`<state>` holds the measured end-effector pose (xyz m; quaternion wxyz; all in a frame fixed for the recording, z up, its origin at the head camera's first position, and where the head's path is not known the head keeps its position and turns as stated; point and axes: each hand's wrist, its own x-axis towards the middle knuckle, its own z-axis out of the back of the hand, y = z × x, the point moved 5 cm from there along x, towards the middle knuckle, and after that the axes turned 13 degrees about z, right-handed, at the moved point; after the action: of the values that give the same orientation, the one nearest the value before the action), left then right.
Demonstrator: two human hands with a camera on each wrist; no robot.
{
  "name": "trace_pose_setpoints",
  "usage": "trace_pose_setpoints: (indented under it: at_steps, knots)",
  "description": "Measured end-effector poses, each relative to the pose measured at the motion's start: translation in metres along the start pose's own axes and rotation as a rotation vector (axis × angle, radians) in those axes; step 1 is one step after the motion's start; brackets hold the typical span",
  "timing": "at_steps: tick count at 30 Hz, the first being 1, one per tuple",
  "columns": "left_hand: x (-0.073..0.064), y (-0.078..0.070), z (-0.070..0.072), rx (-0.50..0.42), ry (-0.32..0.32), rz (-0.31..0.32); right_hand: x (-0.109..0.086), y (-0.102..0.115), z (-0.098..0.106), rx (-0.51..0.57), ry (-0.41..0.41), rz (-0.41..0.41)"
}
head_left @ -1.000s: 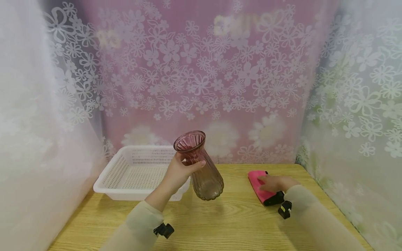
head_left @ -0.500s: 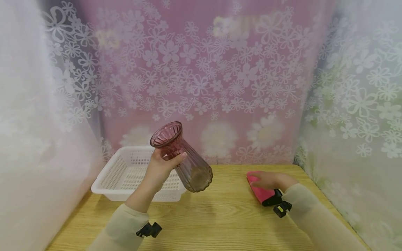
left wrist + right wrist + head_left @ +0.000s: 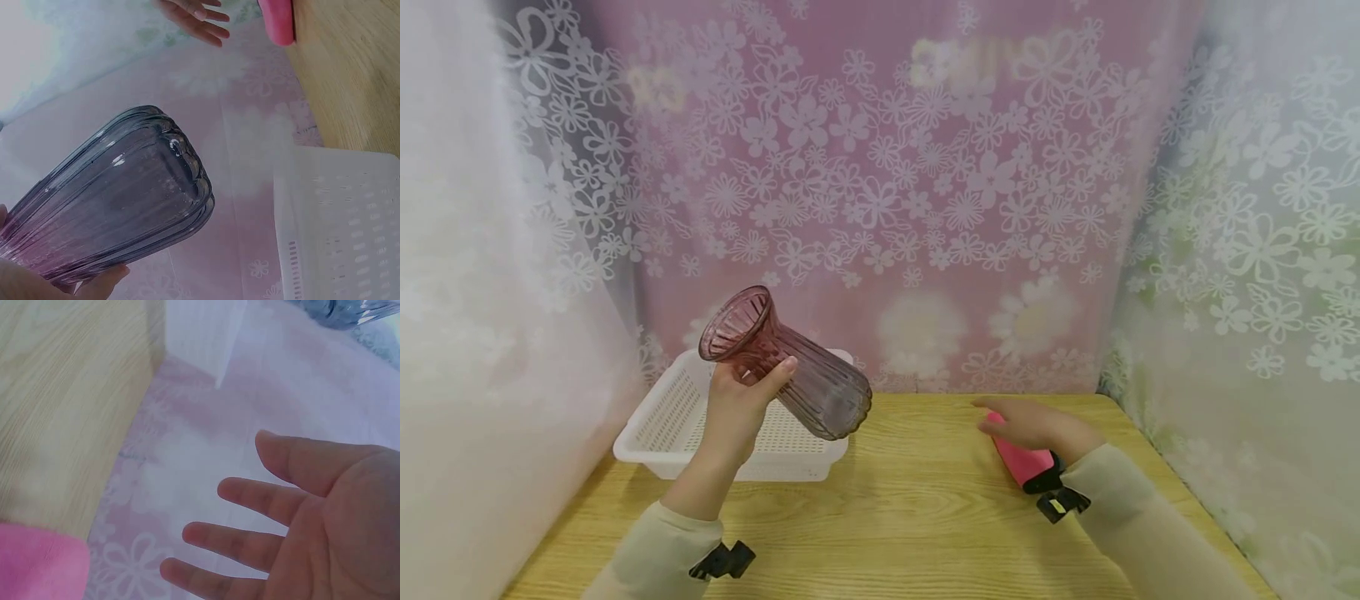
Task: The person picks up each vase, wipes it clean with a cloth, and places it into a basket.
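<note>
My left hand [image 3: 735,408] grips a ribbed glass vase [image 3: 808,379] around its narrow neck, thumb along the near side. Pink at the flared mouth, the glass fades to smoky grey at the base. The vase is tilted, mouth up to the left and base down to the right, above the white basket [image 3: 647,458]. My right hand [image 3: 1037,427] hovers over a folded pink and black cloth [image 3: 1021,462] on the right of the table. In the right wrist view its fingers [image 3: 244,547] are spread and relaxed, holding nothing, with the cloth's pink end [image 3: 40,562] at lower left.
The perforated plastic basket stands at the left of the wooden table [image 3: 917,508], partly behind the vase and left arm. Flower-patterned curtains [image 3: 880,167] enclose the table at the back and both sides. Each sleeve carries a small black wrist device.
My left hand has carried the vase left and slightly up, over the basket, tipping it further toward horizontal. My right hand has shifted slightly left and lifted off the pink cloth.
</note>
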<state>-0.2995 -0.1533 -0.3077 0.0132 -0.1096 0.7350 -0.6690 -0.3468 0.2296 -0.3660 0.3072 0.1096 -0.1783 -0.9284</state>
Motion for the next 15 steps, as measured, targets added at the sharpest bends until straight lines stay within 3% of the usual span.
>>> trace_pose_setpoints:
  at_steps: [8, 15]
  knots:
    - [0.003, -0.001, 0.025, -0.045, -0.146, -0.046, 0.010, 0.025, -0.002, 0.014, -0.071, 0.039]
    - [0.001, 0.001, 0.038, 0.023, -0.208, -0.087, 0.016, 0.041, -0.002, -0.044, -0.153, 0.091]
